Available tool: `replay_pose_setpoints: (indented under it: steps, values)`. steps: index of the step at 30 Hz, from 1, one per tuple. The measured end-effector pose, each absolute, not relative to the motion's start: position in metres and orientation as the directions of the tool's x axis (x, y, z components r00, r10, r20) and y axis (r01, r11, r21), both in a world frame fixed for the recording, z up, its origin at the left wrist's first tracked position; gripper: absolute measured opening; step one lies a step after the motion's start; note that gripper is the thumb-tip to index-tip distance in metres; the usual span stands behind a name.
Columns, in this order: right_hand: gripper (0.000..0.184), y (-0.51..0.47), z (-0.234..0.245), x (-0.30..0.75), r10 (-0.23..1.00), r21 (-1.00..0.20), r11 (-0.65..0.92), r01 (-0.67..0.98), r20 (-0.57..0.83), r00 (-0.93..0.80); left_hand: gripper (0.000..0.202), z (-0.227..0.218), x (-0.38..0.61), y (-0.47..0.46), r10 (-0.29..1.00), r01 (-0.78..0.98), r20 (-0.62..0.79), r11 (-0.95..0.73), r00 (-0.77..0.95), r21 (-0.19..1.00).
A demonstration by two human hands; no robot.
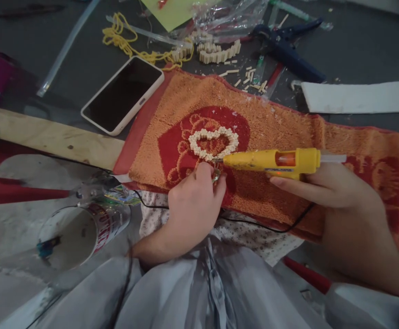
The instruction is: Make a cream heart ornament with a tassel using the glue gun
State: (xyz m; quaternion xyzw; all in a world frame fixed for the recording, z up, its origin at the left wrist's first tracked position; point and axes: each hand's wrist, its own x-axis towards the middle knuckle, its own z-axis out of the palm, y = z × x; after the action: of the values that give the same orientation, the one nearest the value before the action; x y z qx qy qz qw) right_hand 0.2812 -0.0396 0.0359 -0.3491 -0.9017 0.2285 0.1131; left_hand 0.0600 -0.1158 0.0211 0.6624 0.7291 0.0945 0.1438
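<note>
The heart of small pale sticks (pixel 196 145) lies flat on the red patch of the orange towel (pixel 288 128). We see the nozzle of the yellow glue gun (pixel 271 161) touching or almost touching its lower right edge. Just below that spot our left hand (pixel 192 208) has thumb and forefinger pinched shut on a small metal piece (pixel 216 175), too small for us to tell what it is. Our right hand (pixel 326 187) is wrapped closed round the gun's grip, fingers curled beneath it; whether a finger presses the trigger we cannot tell. The gun's black cord (pixel 271 227) trails across the lap under both wrists. Farther off lie loose sticks (pixel 243 77), a blue cutter (pixel 288 45), a phone (pixel 122 95) and a wooden plank (pixel 48 137).

We judge the main hazard to be the hot tip so near the left fingertips: a slip would burn them. Glue running through the open heart could also bond it to the towel pile, and a tug on the cord could swing the nozzle and knock the sticks apart
</note>
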Motion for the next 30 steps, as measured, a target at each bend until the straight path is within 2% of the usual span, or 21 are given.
replay_pose_setpoints:
  steps: [3, 8, 16, 30]
  values:
    - [0.035, -0.0398, 0.0351, 0.2829, 0.609, -0.484, 0.711, 0.51, 0.061, -0.791, 0.019, 0.0206, 0.0601, -0.1159, 0.993, 0.944, -0.085, 0.1, -0.077, 0.316]
    - [0.033, -0.0415, 0.0356, 0.2857, 0.621, -0.487, 0.692, 0.533, 0.024, -0.784, 0.02, 0.0205, 0.0604, -0.1173, 0.994, 0.95, -0.089, 0.091, -0.067, 0.3]
    - [0.03, -0.0406, 0.0349, 0.2854, 0.608, -0.486, 0.704, 0.518, 0.036, -0.793, 0.02, 0.0204, 0.0601, -0.1162, 0.994, 0.95, -0.092, 0.09, -0.065, 0.299]
    - [0.04, -0.0412, 0.0405, 0.2819, 0.656, -0.513, 0.623, 0.591, -0.069, -0.751, 0.021, 0.0208, 0.0604, -0.1165, 0.993, 0.95, -0.099, 0.097, -0.07, 0.297]
